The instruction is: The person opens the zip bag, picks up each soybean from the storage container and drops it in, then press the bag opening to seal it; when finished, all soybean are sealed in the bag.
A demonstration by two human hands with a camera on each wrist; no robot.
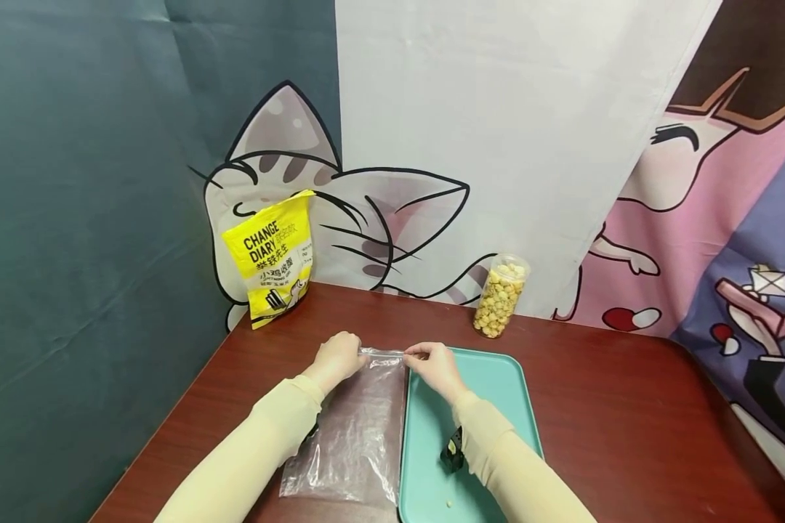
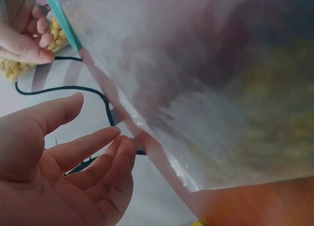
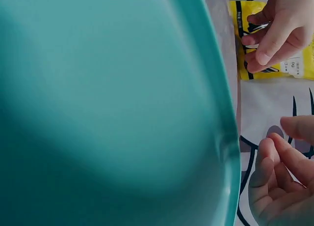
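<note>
A clear zip bag (image 1: pixel 360 428) lies flat on the table, its zip edge toward the wall and its right side beside the tray. My left hand (image 1: pixel 337 357) is at the far left corner of the bag. In the left wrist view the left hand (image 2: pixel 73 162) has thumb and fingers apart, just beyond the bag's edge (image 2: pixel 142 125), with nothing between them. At the far right corner is my right hand (image 1: pixel 435 369). The right wrist view shows the right hand (image 3: pixel 284 182) with bent fingers, the thumb near the fingertips and nothing visible between them.
A teal tray (image 1: pixel 432 450) is under my right forearm, with a small crumb (image 1: pixel 449 503) on it. Against the wall stand a yellow snack bag (image 1: pixel 276 254) at the left and a clear jar of popcorn-like pieces (image 1: pixel 499 298) behind the tray.
</note>
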